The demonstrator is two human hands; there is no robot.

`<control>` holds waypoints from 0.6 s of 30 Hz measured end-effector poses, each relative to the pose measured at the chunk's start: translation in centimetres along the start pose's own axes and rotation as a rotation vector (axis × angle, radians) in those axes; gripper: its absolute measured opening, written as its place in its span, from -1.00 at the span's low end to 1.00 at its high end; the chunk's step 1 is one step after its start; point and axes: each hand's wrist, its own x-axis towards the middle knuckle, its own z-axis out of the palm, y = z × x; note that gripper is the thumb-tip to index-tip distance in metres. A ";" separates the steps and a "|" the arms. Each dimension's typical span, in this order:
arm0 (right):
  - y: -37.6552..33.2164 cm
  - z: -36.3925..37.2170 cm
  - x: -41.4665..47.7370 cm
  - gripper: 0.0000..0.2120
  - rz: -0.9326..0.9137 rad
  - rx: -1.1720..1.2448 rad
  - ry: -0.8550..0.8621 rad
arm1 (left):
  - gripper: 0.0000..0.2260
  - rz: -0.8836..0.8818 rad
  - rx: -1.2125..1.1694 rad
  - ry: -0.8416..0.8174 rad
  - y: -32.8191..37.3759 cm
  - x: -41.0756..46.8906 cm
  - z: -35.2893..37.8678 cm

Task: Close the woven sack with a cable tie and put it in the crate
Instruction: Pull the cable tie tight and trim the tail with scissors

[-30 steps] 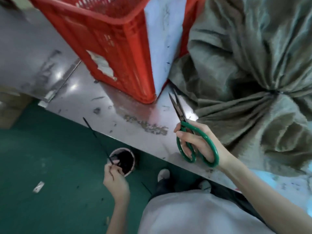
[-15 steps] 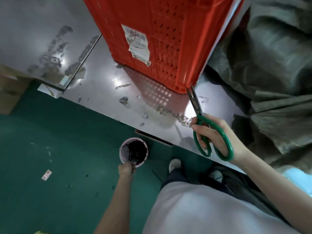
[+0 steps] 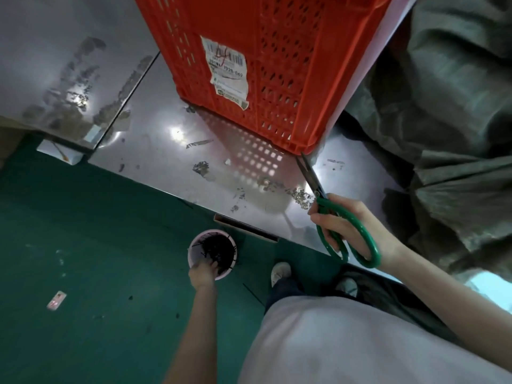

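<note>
Our left hand (image 3: 203, 273) has dropped into the pink tub (image 3: 212, 254), trimmed tie tail gone, grip unclear; right hand (image 3: 349, 231) grips the scissors (image 3: 332, 217). Sack (image 3: 443, 120) crates next.

The olive woven sack (image 3: 443, 120) lies crumpled on the steel table, touching the upright red perforated crate (image 3: 249, 65).

Left hand's (image 3: 203, 273) fingertips vanish inside the cup (image 3: 194, 249); right of the right hand (image 3: 343, 225), the sack (image 3: 443, 106) runs off-frame.
</note>
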 end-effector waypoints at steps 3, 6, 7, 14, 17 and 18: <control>0.1 -0.1 -0.1 -0.90 0.010 -0.013 -0.003 | -0.74 0.193 -0.001 0.018 0.9 -2.3 0.6; 0.2 -0.8 -0.6 -0.92 0.010 0.009 0.022 | -0.80 0.421 0.018 -0.007 2.2 -6.4 2.0; 0.2 -1.0 -0.7 -0.92 0.011 0.020 0.026 | -0.81 0.499 0.039 -0.025 2.7 -8.1 2.1; -0.1 -4.0 -3.1 -0.72 -0.050 -0.018 0.055 | -0.83 0.852 0.069 -0.374 4.5 -21.2 5.5; 0.1 -5.6 -4.6 -0.59 -0.103 -0.120 0.095 | -0.80 0.806 0.115 -0.556 4.5 -25.6 7.6; 0.1 -5.9 -5.1 -0.57 -0.121 -0.148 0.107 | -0.76 0.815 0.140 -0.603 4.5 -26.7 8.2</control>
